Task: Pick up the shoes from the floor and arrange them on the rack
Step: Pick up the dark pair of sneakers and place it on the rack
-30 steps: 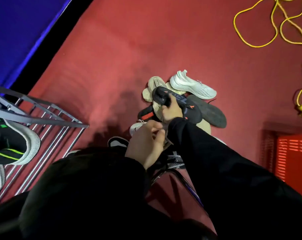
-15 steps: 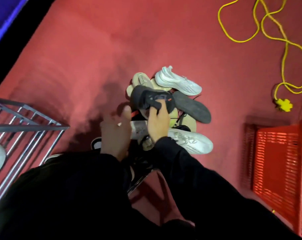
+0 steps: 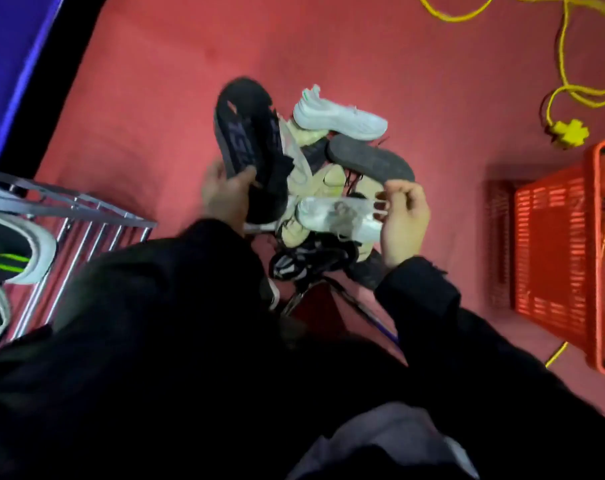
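Note:
A pile of shoes lies on the red carpet in front of me. My left hand (image 3: 225, 199) grips a black shoe (image 3: 249, 133) by its heel end, sole turned up, lifted above the pile's left side. My right hand (image 3: 403, 220) pinches the end of a white shoe (image 3: 335, 216) at the near side of the pile. Another white sneaker (image 3: 339, 116), an upturned dark shoe (image 3: 370, 161), beige shoes (image 3: 329, 178) and a black-and-white shoe (image 3: 304, 261) lie around them. The metal rack (image 3: 86, 213) stands at the left, holding a black shoe with green stripes (image 3: 13, 251).
A red plastic basket (image 3: 554, 254) stands on the carpet at the right. A yellow cable with a plug (image 3: 568, 131) snakes across the far right. A blue wall and dark strip (image 3: 27, 64) border the floor at the far left. My dark sleeves fill the foreground.
The black shoe went from my right hand to my left and swung up leftward. My right hand moved right and took hold of the white shoe.

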A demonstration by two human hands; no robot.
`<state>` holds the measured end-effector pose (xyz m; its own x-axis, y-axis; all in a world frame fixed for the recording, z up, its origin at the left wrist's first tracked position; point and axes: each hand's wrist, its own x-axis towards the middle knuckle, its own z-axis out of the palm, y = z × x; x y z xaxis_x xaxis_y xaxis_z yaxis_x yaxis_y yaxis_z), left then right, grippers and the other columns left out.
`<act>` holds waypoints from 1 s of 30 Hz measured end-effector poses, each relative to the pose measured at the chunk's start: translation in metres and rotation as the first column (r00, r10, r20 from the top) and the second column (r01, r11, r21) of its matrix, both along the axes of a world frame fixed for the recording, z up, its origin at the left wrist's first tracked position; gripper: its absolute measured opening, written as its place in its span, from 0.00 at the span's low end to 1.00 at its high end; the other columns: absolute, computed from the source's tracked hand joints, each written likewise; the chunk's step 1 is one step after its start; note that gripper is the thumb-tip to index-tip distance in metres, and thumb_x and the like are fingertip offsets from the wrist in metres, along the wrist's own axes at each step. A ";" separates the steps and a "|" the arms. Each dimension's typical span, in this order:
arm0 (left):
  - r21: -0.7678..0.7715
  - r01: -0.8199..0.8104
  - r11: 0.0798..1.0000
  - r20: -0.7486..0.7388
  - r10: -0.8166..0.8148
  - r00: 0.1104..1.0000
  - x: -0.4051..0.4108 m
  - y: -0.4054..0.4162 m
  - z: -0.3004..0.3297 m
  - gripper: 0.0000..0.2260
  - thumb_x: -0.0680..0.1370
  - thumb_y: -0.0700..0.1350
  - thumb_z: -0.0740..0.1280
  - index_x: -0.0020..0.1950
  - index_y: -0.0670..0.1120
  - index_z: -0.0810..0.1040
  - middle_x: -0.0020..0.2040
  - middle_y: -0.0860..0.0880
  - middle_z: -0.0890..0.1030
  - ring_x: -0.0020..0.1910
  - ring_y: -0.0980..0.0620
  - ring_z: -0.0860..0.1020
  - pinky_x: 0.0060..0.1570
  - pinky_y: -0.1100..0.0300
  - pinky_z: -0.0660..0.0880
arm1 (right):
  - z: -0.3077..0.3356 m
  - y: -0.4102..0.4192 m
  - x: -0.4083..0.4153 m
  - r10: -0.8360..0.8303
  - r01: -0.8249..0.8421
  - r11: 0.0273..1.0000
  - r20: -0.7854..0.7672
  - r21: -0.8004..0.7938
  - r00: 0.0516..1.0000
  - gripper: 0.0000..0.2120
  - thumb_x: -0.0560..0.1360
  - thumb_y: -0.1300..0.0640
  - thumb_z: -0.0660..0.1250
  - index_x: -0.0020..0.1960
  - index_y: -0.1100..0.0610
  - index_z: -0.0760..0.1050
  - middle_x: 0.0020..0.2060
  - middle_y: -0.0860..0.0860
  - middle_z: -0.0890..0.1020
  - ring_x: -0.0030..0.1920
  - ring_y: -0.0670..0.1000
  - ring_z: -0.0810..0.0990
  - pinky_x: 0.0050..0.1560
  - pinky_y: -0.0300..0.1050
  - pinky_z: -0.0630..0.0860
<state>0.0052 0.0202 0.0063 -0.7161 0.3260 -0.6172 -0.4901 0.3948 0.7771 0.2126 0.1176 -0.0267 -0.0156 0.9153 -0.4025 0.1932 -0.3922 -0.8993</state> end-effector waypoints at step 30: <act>-0.385 0.502 0.774 -0.131 -0.584 0.801 -0.026 0.046 -0.026 0.21 0.74 0.52 0.64 0.67 0.54 0.71 0.59 0.50 0.82 0.58 0.46 0.80 0.59 0.51 0.75 | -0.172 0.126 -0.126 0.775 -0.738 0.502 0.613 -0.451 0.153 0.37 0.74 0.49 0.68 0.80 0.42 0.57 0.82 0.55 0.52 0.63 0.61 0.81 0.60 0.54 0.77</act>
<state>-0.0206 0.0663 -0.0196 -0.6115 0.5209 -0.5956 0.0595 0.7808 0.6219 0.0865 0.2439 -0.1986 -0.4132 0.6020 -0.6833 0.9101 0.2978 -0.2881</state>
